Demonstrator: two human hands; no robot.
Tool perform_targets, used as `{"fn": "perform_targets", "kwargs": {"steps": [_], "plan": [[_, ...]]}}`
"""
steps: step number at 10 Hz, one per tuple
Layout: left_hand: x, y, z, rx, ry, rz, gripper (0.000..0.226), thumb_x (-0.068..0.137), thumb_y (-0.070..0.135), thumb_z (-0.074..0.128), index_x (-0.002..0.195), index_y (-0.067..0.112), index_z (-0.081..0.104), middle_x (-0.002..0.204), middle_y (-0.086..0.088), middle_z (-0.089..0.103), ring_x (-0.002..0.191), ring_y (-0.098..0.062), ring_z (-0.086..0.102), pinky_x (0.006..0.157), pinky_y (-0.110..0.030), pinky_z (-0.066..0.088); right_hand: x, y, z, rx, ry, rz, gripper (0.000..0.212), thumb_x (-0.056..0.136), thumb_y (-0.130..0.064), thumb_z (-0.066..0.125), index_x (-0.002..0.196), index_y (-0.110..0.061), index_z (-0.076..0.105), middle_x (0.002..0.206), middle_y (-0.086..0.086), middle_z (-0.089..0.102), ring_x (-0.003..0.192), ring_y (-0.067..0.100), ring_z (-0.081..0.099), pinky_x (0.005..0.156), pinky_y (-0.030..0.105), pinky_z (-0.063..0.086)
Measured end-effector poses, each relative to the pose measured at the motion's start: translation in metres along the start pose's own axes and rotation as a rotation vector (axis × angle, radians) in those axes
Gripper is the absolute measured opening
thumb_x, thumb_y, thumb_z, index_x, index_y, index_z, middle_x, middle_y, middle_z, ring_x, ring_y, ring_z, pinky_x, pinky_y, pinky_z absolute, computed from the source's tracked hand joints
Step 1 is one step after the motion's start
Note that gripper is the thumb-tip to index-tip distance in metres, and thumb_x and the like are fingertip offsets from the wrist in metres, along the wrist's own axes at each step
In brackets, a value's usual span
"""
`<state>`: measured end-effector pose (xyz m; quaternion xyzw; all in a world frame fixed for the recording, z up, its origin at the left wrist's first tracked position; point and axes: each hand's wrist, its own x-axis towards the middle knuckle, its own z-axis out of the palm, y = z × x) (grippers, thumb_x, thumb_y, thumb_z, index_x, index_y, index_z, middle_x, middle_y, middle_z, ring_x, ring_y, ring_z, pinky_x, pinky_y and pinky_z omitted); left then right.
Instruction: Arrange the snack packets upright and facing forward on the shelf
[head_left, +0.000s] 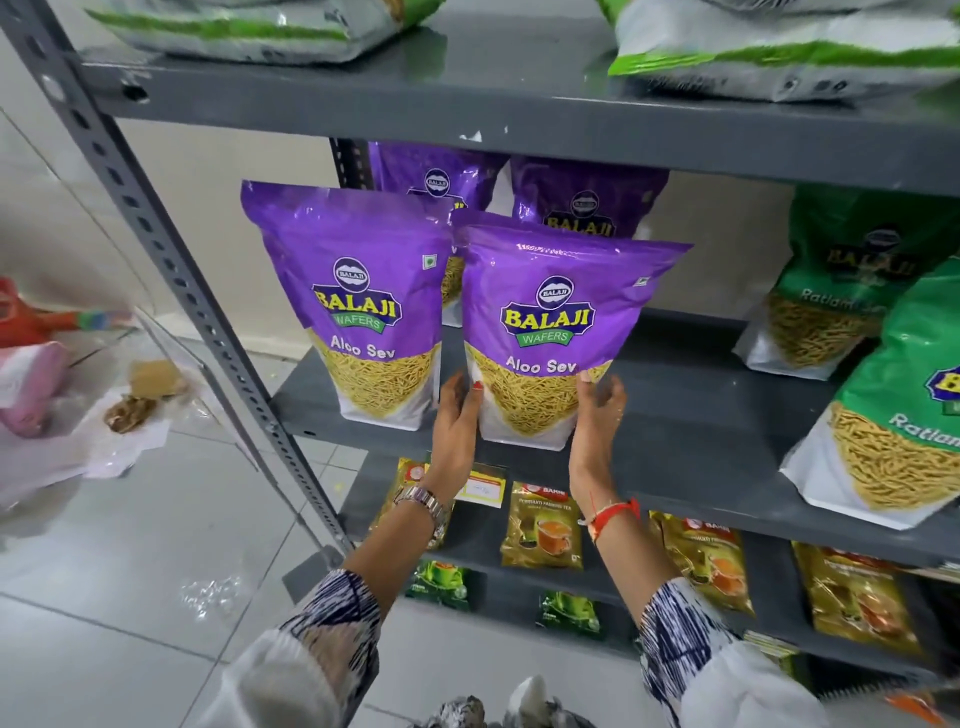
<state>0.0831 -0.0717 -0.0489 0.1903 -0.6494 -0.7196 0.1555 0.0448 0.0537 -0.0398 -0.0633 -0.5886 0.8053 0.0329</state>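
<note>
A purple Aloo Sev packet (550, 332) stands upright with its front toward me at the front edge of the grey middle shelf (691, 415). My left hand (457, 415) grips its lower left side and my right hand (597, 415) grips its lower right side. To its left a second purple Aloo Sev packet (353, 306) stands upright, facing forward, with no hand on it. Two more purple packets (587, 202) stand behind them, partly hidden.
Green Ratlami Sev packets (841, 280) stand at the right of the same shelf. Large white and green bags (779, 52) lie on the shelf above. Tea packets (543, 525) lie on the lower shelves. The rack's perforated upright (171, 249) runs down the left. Clutter sits on the tiled floor at left.
</note>
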Motion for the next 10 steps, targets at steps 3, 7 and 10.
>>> {"fn": "perform_targets", "kwargs": {"steps": [3, 7, 10], "plan": [[0.0, 0.01, -0.09, -0.025, 0.639, 0.288, 0.032, 0.091, 0.016, 0.047, 0.116, -0.003, 0.047, 0.104, -0.004, 0.052, 0.089, 0.001, 0.049, 0.072, -0.003, 0.039, -0.061, 0.023, 0.061, -0.176, -0.239, -0.41, 0.031, 0.083, -0.034, 0.058, 0.111, -0.024, 0.049, 0.11, -0.012, 0.05, 0.106, 0.012, 0.052, 0.092, 0.026, 0.046], [0.036, 0.028, -0.113, -0.105, 0.292, 0.077, 0.052, 0.095, 0.037, 0.033, 0.142, 0.021, 0.018, 0.141, -0.003, 0.041, 0.101, 0.0, 0.049, 0.074, -0.015, 0.041, -0.055, 0.034, 0.127, -0.208, -0.475, 0.108, 0.072, 0.09, -0.039, 0.054, 0.148, -0.016, 0.018, 0.15, 0.009, 0.036, 0.137, 0.024, 0.038, 0.111, 0.038, 0.036], [0.029, 0.031, -0.118, -0.105, 0.273, 0.094, 0.054, 0.094, 0.033, 0.038, 0.142, 0.024, 0.015, 0.143, -0.001, 0.037, 0.11, -0.005, 0.047, 0.087, -0.023, 0.044, -0.057, 0.037, 0.127, -0.206, -0.452, 0.136, 0.068, 0.091, -0.039, 0.054, 0.146, -0.019, 0.02, 0.15, 0.008, 0.035, 0.135, 0.023, 0.039, 0.104, 0.033, 0.039]]}}
